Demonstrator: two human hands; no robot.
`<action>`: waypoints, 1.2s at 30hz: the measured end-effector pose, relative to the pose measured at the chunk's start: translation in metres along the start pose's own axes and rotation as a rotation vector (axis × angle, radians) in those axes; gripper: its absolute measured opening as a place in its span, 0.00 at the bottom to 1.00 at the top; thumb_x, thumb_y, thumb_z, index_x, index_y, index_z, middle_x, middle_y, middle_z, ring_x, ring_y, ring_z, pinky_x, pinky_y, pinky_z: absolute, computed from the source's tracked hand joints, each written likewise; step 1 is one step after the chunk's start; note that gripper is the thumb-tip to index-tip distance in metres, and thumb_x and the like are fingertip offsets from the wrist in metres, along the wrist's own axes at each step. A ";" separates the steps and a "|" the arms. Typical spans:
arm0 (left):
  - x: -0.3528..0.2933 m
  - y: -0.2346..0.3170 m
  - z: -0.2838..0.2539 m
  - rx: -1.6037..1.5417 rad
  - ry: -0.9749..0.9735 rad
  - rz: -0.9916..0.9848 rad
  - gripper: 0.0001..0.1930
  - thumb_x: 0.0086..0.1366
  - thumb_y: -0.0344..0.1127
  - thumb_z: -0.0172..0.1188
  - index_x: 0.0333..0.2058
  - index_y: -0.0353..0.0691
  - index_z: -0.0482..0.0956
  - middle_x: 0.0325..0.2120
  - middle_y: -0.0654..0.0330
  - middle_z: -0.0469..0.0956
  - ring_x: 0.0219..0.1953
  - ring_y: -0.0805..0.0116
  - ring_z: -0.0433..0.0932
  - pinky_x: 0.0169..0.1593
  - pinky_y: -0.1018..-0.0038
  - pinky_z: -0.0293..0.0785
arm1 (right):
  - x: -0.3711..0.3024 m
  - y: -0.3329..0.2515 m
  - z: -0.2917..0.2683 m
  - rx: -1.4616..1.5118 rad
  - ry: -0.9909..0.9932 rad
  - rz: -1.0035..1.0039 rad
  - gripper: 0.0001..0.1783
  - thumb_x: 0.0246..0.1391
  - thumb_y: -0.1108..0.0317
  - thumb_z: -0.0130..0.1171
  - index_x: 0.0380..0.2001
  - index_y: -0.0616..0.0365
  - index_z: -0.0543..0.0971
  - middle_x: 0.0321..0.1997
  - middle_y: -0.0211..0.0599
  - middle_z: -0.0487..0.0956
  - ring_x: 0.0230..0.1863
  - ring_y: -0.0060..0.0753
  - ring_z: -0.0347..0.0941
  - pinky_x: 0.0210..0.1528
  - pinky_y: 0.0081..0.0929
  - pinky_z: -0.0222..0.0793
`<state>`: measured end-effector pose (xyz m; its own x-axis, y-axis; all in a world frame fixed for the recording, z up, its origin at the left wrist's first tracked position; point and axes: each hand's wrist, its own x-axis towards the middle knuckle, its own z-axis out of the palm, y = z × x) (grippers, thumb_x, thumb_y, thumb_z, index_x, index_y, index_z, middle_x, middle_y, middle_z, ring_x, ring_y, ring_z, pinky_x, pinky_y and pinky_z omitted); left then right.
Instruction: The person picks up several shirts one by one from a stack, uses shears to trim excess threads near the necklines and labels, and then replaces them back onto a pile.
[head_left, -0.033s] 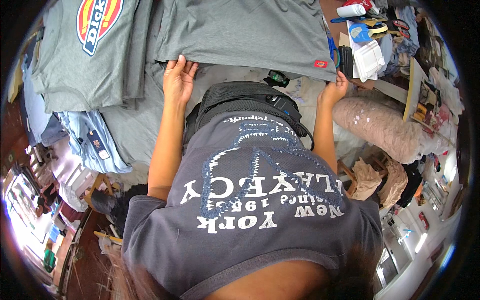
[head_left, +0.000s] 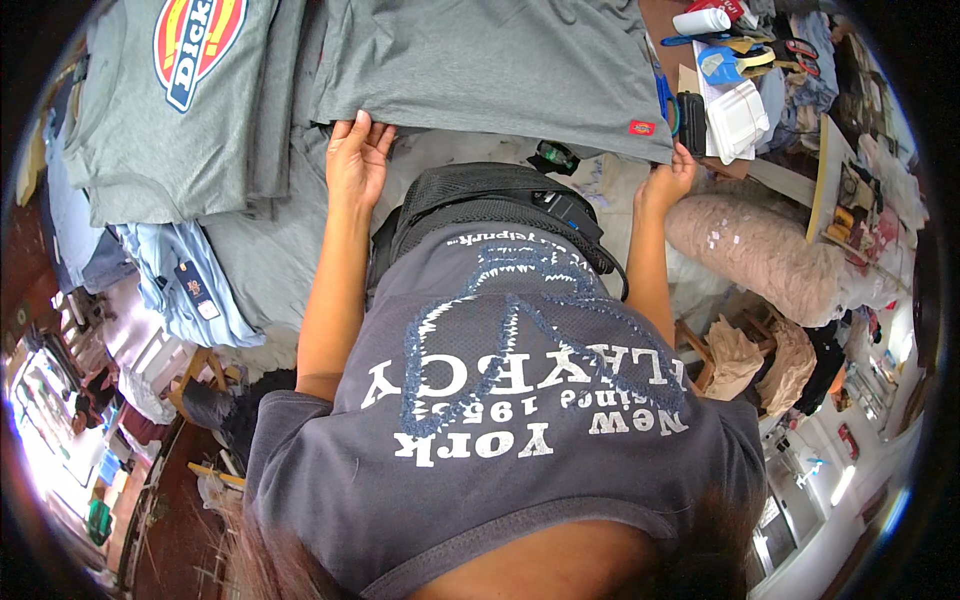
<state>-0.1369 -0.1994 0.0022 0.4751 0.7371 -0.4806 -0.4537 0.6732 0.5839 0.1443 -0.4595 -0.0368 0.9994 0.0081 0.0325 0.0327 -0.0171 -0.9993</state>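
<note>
A grey T-shirt [head_left: 480,70] lies spread out at the top of the view, its hem toward me and a small red label near its right corner. My left hand [head_left: 358,160] grips the left part of the hem, the thumb on top and some fingers hidden by the cloth. At the right corner of the hem, my right hand [head_left: 668,182] pinches the fabric. The hem runs almost straight between my two hands. Left of it lies a pile of grey T-shirts [head_left: 170,150], the top one bearing a large red, yellow and blue print.
Light blue garments [head_left: 185,280] with a dark tag hang below the pile. On the right lie blue-handled scissors [head_left: 664,95], a black case [head_left: 690,125], a white foam box [head_left: 738,118] and a blue tool [head_left: 722,65]. A large pinkish bundle [head_left: 750,250] sits beyond my right forearm.
</note>
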 end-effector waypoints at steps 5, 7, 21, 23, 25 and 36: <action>-0.002 0.003 0.003 -0.016 -0.147 0.067 0.10 0.59 0.28 0.50 0.40 0.43 0.69 0.35 0.64 0.74 0.36 0.70 0.74 0.43 0.66 0.71 | -0.001 0.004 0.004 0.228 0.080 0.160 0.14 0.45 0.82 0.48 0.39 0.61 0.66 0.38 0.39 0.71 0.38 0.28 0.68 0.40 0.24 0.66; 0.001 0.002 -0.001 -0.062 -0.237 0.070 0.10 0.59 0.28 0.49 0.41 0.44 0.68 0.36 0.63 0.73 0.37 0.68 0.74 0.43 0.63 0.71 | -0.002 0.004 0.004 0.317 0.081 0.263 0.13 0.48 0.77 0.47 0.40 0.58 0.66 0.39 0.38 0.70 0.39 0.31 0.68 0.40 0.28 0.67; 0.002 0.002 0.003 -0.154 -0.230 0.006 0.10 0.60 0.30 0.48 0.40 0.48 0.66 0.36 0.64 0.73 0.39 0.64 0.74 0.44 0.56 0.70 | -0.004 0.010 0.006 0.495 0.049 0.541 0.15 0.52 0.62 0.46 0.44 0.51 0.68 0.46 0.35 0.69 0.45 0.37 0.66 0.44 0.39 0.65; 0.001 0.003 0.006 -0.148 -0.271 0.001 0.08 0.60 0.30 0.48 0.39 0.48 0.67 0.35 0.64 0.73 0.38 0.65 0.74 0.45 0.56 0.69 | -0.004 0.012 0.005 0.502 0.039 0.551 0.15 0.52 0.62 0.46 0.44 0.52 0.69 0.46 0.35 0.70 0.45 0.36 0.66 0.44 0.39 0.65; -0.001 0.005 0.009 -0.109 -0.259 0.011 0.09 0.59 0.30 0.49 0.39 0.48 0.67 0.34 0.64 0.74 0.37 0.66 0.74 0.44 0.57 0.70 | -0.005 0.013 0.004 0.508 0.029 0.561 0.16 0.52 0.62 0.46 0.44 0.52 0.69 0.46 0.35 0.69 0.46 0.36 0.66 0.45 0.38 0.64; 0.001 0.006 0.003 -0.043 -0.240 0.093 0.15 0.59 0.31 0.49 0.46 0.46 0.64 0.38 0.62 0.73 0.36 0.66 0.76 0.41 0.60 0.72 | -0.007 0.010 0.008 0.523 0.027 0.580 0.17 0.52 0.61 0.47 0.45 0.53 0.68 0.47 0.34 0.69 0.46 0.34 0.65 0.48 0.36 0.62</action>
<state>-0.1365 -0.1947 0.0071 0.5932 0.7639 -0.2541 -0.5331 0.6092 0.5871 0.1381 -0.4522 -0.0476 0.8555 0.1175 -0.5042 -0.4965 0.4623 -0.7347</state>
